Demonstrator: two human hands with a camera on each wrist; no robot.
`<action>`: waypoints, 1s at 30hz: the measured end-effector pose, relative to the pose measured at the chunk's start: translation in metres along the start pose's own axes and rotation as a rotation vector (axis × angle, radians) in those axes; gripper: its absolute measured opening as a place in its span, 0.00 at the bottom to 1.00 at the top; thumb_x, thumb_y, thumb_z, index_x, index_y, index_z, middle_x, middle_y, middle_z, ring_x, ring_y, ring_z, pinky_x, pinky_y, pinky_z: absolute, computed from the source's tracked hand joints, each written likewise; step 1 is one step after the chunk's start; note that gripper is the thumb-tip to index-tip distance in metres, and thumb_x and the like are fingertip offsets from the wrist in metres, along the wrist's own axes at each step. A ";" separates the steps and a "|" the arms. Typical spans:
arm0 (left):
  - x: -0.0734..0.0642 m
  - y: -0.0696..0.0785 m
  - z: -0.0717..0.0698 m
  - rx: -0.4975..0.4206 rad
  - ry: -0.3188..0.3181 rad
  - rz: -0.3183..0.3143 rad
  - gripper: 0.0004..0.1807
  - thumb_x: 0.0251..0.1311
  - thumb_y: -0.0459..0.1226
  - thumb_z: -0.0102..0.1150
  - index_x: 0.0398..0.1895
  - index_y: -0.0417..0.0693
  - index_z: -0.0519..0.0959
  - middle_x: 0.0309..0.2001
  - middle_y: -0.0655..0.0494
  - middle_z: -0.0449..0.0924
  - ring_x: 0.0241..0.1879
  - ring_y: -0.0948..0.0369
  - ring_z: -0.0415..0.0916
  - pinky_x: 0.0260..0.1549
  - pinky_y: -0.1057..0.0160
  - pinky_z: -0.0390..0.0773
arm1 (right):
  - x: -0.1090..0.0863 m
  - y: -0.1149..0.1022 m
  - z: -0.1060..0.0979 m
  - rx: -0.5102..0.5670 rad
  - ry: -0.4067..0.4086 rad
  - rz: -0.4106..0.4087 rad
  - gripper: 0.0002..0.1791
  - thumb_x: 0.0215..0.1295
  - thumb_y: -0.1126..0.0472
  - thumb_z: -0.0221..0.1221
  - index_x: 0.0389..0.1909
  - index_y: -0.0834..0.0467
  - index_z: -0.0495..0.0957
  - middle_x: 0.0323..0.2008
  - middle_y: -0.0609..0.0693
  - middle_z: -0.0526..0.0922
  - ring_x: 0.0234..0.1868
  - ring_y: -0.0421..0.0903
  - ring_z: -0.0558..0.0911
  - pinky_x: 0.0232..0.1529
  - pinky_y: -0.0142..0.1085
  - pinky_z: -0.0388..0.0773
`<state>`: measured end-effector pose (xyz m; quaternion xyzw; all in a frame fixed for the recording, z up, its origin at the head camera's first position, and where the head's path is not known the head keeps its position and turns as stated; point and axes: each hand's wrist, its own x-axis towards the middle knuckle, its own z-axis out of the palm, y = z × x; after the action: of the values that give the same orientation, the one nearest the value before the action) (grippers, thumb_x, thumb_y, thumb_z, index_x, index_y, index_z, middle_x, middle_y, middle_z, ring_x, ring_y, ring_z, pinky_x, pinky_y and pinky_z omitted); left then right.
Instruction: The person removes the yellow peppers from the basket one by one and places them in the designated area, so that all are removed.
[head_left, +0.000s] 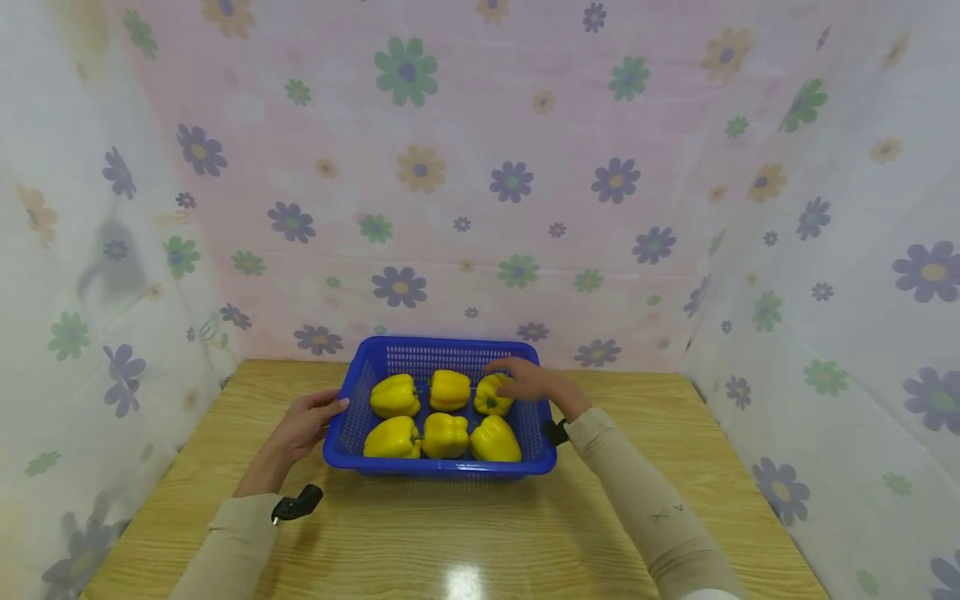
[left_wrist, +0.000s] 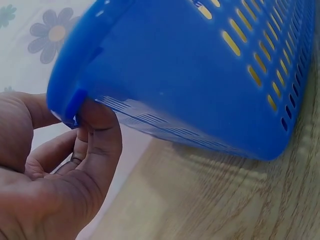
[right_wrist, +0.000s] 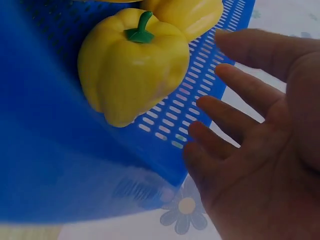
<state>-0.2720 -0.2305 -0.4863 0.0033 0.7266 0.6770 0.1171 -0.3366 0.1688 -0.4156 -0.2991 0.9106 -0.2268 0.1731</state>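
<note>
A blue plastic basket (head_left: 450, 468) with slotted walls stands on the table, holding several yellow bell peppers in two rows. My left hand (head_left: 303, 423) pinches the basket's left rim; the left wrist view shows thumb and curled fingers (left_wrist: 102, 145) around that edge. Over the basket's back right corner reaches my right hand (head_left: 531, 382), beside the back right bell pepper (head_left: 491, 395). In the right wrist view this bell pepper (right_wrist: 132, 65) has a green stem, and a gap separates it from the spread, slightly bent fingers (right_wrist: 227, 117). Nothing is held in that hand.
The wooden table (head_left: 420, 533) extends in front of the basket and to both sides. Flower-printed sheeting (head_left: 465, 192) closes off the back and sides, just behind the basket. A black wrist mount (head_left: 298, 503) sits at the left sleeve, another (head_left: 555, 432) at the right.
</note>
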 end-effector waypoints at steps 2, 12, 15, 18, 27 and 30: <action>0.001 -0.001 -0.001 -0.011 0.006 -0.002 0.34 0.77 0.41 0.51 0.76 0.28 0.55 0.63 0.42 0.74 0.45 0.67 0.81 0.47 0.67 0.83 | 0.005 0.001 0.001 -0.008 -0.020 0.040 0.27 0.72 0.71 0.54 0.71 0.65 0.68 0.72 0.62 0.69 0.68 0.60 0.71 0.61 0.50 0.76; 0.000 -0.001 0.001 -0.047 0.006 -0.005 0.36 0.77 0.41 0.52 0.76 0.28 0.54 0.53 0.55 0.80 0.44 0.67 0.81 0.46 0.66 0.84 | 0.018 0.003 0.002 -0.120 -0.216 0.215 0.44 0.65 0.68 0.65 0.79 0.50 0.58 0.76 0.58 0.62 0.73 0.58 0.64 0.71 0.54 0.67; -0.001 0.000 0.003 -0.060 0.018 -0.018 0.36 0.77 0.41 0.53 0.77 0.28 0.54 0.51 0.58 0.80 0.43 0.68 0.81 0.45 0.66 0.84 | 0.020 0.003 0.002 -0.152 -0.205 0.208 0.43 0.65 0.67 0.66 0.79 0.50 0.59 0.76 0.58 0.63 0.72 0.57 0.65 0.71 0.54 0.67; -0.003 0.000 0.002 -0.073 0.030 -0.029 0.36 0.77 0.41 0.53 0.77 0.29 0.53 0.48 0.60 0.80 0.42 0.68 0.81 0.45 0.67 0.84 | 0.023 0.000 0.005 -0.151 -0.168 0.207 0.42 0.64 0.67 0.67 0.78 0.51 0.62 0.75 0.58 0.64 0.73 0.59 0.65 0.72 0.56 0.65; -0.006 0.001 0.006 -0.116 0.056 -0.049 0.36 0.76 0.39 0.53 0.77 0.28 0.52 0.45 0.60 0.81 0.40 0.67 0.82 0.42 0.66 0.85 | 0.035 0.010 0.019 -0.111 -0.109 0.300 0.41 0.75 0.47 0.57 0.80 0.59 0.53 0.78 0.62 0.56 0.79 0.63 0.51 0.76 0.59 0.54; -0.005 0.001 0.007 -0.124 0.064 -0.048 0.36 0.76 0.39 0.53 0.77 0.28 0.53 0.44 0.61 0.81 0.40 0.67 0.82 0.42 0.66 0.85 | 0.036 0.011 0.021 -0.116 -0.086 0.331 0.43 0.75 0.42 0.54 0.80 0.60 0.51 0.79 0.66 0.51 0.80 0.66 0.47 0.76 0.62 0.51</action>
<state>-0.2656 -0.2244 -0.4851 -0.0430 0.6863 0.7176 0.1100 -0.3598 0.1477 -0.4459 -0.1640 0.9507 -0.1289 0.2295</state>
